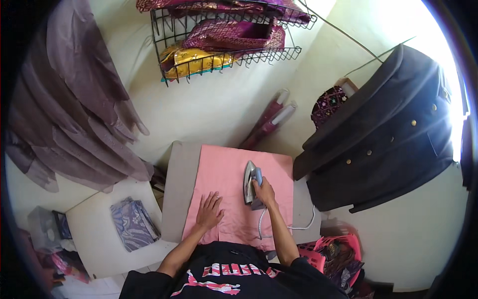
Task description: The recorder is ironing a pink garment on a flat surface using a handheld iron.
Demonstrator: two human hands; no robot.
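Observation:
A pink cloth (231, 175) lies spread over a grey padded ironing surface (179, 183), its lower part slightly wrinkled. My right hand (265, 191) grips the blue handle of an electric iron (249, 183), whose tip points away from me. The iron seems tilted on its side, with its shiny metal flank showing; whether the soleplate touches the cloth I cannot tell. A pale braided cord (260, 226) loops from the iron's back end across the cloth to the right. Palm down, my left hand (210, 212) rests on the cloth left of the iron with fingers spread.
Folded patterned fabric (134, 224) lies on a white table (91, 228) at left. Mauve garments (82, 123) hang above it. A dark buttoned coat (384, 130) hangs at right, over a pink laundry basket (317, 258). A black wire rack (224, 61) holds fabrics on the wall.

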